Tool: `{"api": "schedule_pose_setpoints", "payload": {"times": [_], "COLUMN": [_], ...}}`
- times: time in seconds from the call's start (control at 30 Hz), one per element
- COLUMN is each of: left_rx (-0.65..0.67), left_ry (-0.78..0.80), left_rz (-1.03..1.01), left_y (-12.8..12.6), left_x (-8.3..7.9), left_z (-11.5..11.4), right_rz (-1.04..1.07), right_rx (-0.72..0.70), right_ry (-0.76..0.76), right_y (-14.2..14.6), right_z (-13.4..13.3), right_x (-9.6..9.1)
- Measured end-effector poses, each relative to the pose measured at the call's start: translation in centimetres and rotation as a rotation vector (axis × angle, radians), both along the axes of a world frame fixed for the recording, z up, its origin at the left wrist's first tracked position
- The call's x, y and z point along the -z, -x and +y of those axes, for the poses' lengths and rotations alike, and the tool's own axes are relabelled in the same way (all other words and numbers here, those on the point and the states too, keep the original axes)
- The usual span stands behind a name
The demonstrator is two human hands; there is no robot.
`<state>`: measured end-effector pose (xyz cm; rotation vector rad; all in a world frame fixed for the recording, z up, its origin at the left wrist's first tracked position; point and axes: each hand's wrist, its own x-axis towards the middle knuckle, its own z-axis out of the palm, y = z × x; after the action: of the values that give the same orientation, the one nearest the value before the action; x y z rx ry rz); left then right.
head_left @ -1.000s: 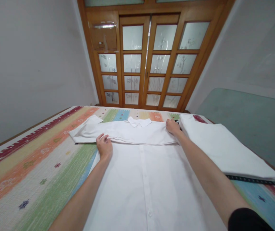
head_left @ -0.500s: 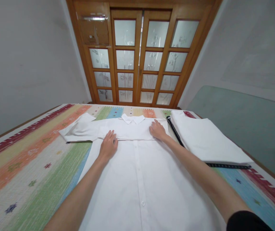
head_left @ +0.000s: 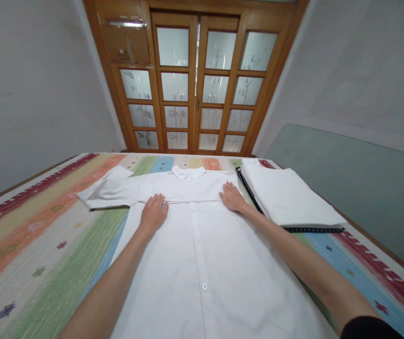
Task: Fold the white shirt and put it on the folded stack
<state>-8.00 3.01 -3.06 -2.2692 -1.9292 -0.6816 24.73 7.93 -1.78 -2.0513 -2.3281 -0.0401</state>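
A white button-front shirt [head_left: 177,254] lies flat with its collar [head_left: 188,173] at the far end. Across its chest runs a folded band of white cloth [head_left: 184,190], and a sleeve end [head_left: 106,190] sticks out to the left. My left hand [head_left: 154,212] rests palm down at the band's lower edge, left of the button strip, its fingers extended. On the right end of the band lies my right hand [head_left: 233,197], flat with fingers somewhat apart. Both touch the cloth, and neither grasps anything visible.
Right of the shirt lies a stack of folded white cloth [head_left: 290,197] with a black edge beneath it. A striped, patterned cover [head_left: 57,245] spreads under everything. Beyond are wooden glazed doors [head_left: 195,84]; a pale green panel [head_left: 346,174] stands along the right wall.
My right hand has slid a little down toward me on the folded band, its fingers flatter. My left hand stays near the band's edge. The whole view has shifted slightly.
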Motion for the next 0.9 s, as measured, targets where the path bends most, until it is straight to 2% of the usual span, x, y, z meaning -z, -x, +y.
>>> {"api": "schedule_pose_setpoints", "payload": {"times": [0.33, 0.5, 0.63, 0.9], "left_rx": [0.001, 0.006, 0.004, -0.007], "left_ry": [-0.039, -0.060, -0.062, -0.062], "left_rz": [-0.029, -0.042, -0.035, -0.019], "left_y": [0.1, 0.2, 0.2, 0.2], "left_x": [0.6, 0.7, 0.7, 0.6], "left_z": [0.4, 0.4, 0.4, 0.3], "right_rz": [-0.188, -0.261, -0.322, -0.347], "right_rx": [-0.044, -0.021, 0.003, 0.017], "right_ry": [0.006, -0.115, -0.184, -0.170], "right_y": [-3.5, -2.9, -2.1, -1.6], "right_z": [-1.6, -2.6, -2.3, -0.7], "right_x": [-2.7, -3.2, -3.4, -3.1]}}
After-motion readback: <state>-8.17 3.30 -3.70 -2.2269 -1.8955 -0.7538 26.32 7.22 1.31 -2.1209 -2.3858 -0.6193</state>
